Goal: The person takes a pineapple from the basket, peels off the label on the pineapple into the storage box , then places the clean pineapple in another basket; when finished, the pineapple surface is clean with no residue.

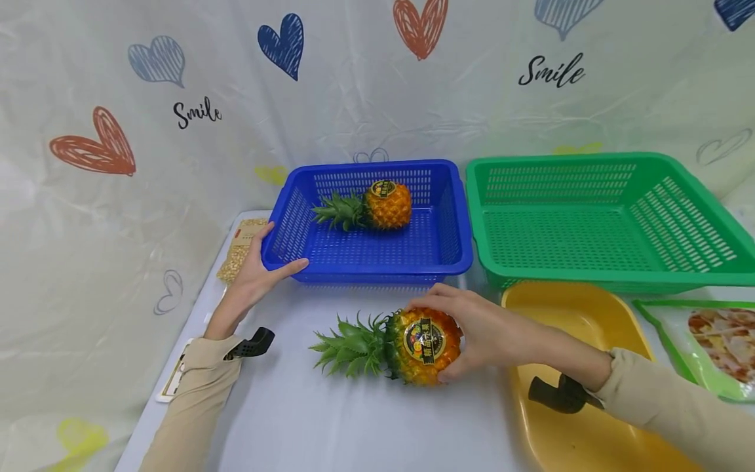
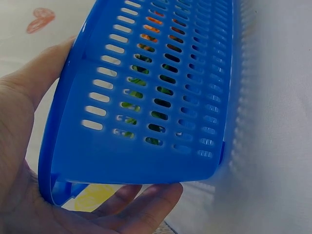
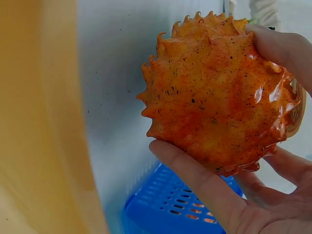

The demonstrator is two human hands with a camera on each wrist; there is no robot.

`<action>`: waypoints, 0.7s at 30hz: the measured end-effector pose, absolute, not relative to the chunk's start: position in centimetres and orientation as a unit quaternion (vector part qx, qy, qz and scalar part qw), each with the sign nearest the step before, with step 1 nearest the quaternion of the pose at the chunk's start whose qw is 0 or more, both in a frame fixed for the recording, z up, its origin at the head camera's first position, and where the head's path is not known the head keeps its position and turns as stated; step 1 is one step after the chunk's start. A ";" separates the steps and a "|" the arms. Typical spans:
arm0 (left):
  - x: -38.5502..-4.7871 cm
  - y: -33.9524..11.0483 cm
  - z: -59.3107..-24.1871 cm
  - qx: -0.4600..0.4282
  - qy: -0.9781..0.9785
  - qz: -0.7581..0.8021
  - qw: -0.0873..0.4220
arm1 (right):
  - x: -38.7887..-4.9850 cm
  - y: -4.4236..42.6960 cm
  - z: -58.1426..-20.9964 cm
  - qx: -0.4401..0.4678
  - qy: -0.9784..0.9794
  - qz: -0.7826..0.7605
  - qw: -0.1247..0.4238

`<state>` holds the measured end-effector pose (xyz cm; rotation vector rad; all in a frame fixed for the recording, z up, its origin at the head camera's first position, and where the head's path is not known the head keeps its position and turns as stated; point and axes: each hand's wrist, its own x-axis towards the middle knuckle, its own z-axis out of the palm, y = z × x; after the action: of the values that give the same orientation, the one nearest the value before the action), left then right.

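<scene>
From my remote seat, I watch the right hand (image 1: 479, 322) grip the near pineapple (image 1: 407, 357) by its rounded end, over the table (image 1: 295, 426) in front of the blue basket (image 1: 377, 270). The left hand (image 1: 253, 274) clasps the basket's left corner. A shallow hold could let the fruit slip (its skin looks glossy); tugging the rim could roll the pineapple inside (image 1: 390, 208).

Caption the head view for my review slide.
Right hand grips one pineapple; left hand holds the blue basket where a second pineapple lies.
</scene>
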<state>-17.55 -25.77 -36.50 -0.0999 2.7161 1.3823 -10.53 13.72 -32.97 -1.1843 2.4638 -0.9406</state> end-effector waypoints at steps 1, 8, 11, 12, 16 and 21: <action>-17.5 -25.8 -36.5 -0.033 0.890 0.453 0.046 | -10.6 13.7 -33.1 -0.406 0.846 -0.324 0.123; -17.5 -25.7 -36.5 -0.036 0.888 0.455 0.049 | -10.9 13.5 -33.6 -0.390 0.857 -0.316 0.117; -17.5 -25.6 -36.5 -0.037 0.888 0.456 0.051 | -10.9 13.5 -33.8 -0.376 0.863 -0.313 0.125; -17.5 -25.6 -36.5 -0.038 0.887 0.457 0.052 | -10.9 13.5 -33.8 -0.373 0.864 -0.313 0.126; -17.5 -25.8 -36.5 -0.036 0.886 0.459 0.050 | -11.0 13.5 -34.0 -0.370 0.866 -0.310 0.126; -17.6 -25.8 -36.4 -0.035 0.887 0.457 0.052 | -11.0 13.6 -33.9 -0.372 0.868 -0.305 0.120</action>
<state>-17.60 -25.75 -36.44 -0.1071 2.6987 1.3904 -10.96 13.59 -33.91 -1.0857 2.5369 -0.8920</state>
